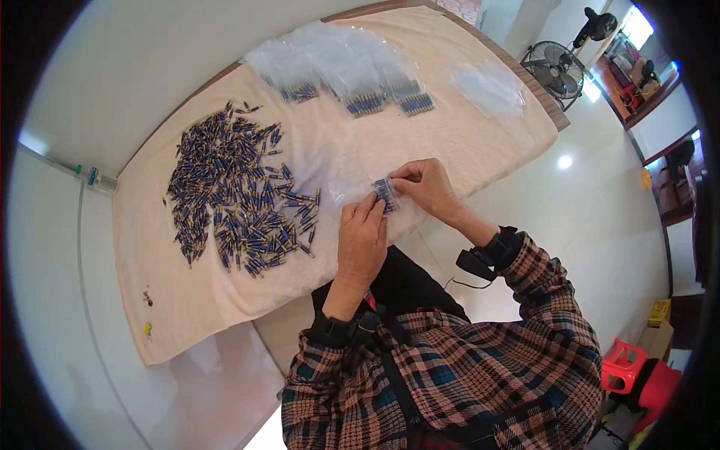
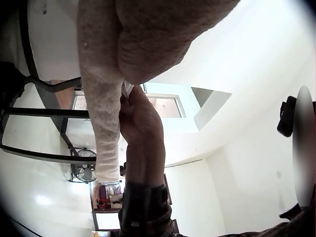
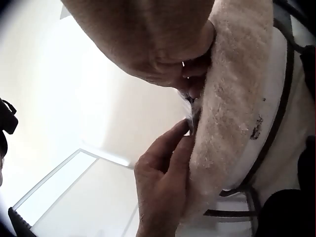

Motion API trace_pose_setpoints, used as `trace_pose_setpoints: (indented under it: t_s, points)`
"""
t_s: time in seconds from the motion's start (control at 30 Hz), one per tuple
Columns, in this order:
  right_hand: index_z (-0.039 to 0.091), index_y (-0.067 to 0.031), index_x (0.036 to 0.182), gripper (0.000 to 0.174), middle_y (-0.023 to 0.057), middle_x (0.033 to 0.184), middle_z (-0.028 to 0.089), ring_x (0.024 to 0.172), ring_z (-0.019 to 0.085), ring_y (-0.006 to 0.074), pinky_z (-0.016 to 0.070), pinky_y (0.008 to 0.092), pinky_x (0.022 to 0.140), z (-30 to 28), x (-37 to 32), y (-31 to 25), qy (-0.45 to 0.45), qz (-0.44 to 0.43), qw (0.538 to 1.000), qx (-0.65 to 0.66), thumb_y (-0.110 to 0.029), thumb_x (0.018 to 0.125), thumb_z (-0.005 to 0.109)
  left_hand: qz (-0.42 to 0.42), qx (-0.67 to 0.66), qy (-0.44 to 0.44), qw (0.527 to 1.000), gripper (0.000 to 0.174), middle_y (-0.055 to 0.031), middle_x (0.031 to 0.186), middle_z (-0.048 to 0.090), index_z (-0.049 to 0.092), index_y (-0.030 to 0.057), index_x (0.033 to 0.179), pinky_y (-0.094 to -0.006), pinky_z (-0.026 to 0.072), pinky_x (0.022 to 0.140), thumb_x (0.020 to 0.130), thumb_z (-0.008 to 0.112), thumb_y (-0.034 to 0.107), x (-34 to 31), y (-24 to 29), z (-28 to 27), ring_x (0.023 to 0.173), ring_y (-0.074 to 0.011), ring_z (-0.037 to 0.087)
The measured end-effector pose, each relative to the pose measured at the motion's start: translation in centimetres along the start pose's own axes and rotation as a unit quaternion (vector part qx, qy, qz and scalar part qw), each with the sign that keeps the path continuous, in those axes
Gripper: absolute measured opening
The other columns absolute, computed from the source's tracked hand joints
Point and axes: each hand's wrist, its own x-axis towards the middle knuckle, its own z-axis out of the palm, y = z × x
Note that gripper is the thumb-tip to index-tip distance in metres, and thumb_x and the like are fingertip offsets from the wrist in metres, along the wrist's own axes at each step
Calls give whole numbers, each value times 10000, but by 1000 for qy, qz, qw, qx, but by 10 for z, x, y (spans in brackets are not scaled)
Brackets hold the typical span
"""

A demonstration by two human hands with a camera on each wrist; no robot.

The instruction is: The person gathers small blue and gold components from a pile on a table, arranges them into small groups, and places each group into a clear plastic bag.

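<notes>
A small clear plastic bag with blue-and-gold plugs (image 1: 385, 196) inside lies at the near edge of the cloth-covered table. My left hand (image 1: 361, 244) holds its near-left side, fingers laid over the plugs. At the bag's right edge, my right hand (image 1: 429, 187) pinches the plastic between thumb and finger. The right wrist view shows the left hand (image 3: 160, 180) with its fingertips at the bag, low against the cloth. In the left wrist view the right hand (image 2: 142, 121) is beside the cloth edge, and the bag is mostly hidden.
A large heap of loose blue-and-gold plugs (image 1: 232, 187) covers the table's left part. Filled bags (image 1: 360, 103) lie overlapping at the back, and a stack of flat clear bags (image 1: 487, 90) is at the back right. A fan (image 1: 555, 67) and a red stool (image 1: 622, 365) stand on the floor.
</notes>
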Motion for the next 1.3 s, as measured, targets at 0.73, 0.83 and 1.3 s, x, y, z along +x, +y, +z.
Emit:
trace_pose_setpoints:
  t_s: [0.73, 0.83, 1.3]
  points:
    - [711, 33, 852, 165, 127, 696, 688, 607, 632, 147, 506, 290, 588, -11, 11, 1, -58, -43, 987, -144, -111, 770, 700, 25, 120, -41, 992, 477, -187, 1254, 525, 509, -57, 1245, -411, 422, 861, 799, 613, 78, 2, 4, -2, 982, -328, 506]
    - [711, 28, 851, 167, 130, 713, 694, 619, 636, 153, 507, 301, 600, -6, 13, 0, -71, -74, 975, -199, -120, 774, 694, 9, 135, -40, 990, 540, -165, 1301, 500, 484, -50, 1283, -404, 403, 850, 801, 621, 152, -1, 6, 1, 989, -306, 490]
    - [684, -15, 849, 100, 105, 757, 647, 650, 623, 201, 495, 304, 611, 35, 5, -95, -103, -229, 947, -202, -105, 805, 681, -16, 113, -31, 993, 546, -144, 1290, 500, 513, -22, 1263, -412, 380, 837, 794, 652, 222, -4, 5, 4, 1062, -305, 467]
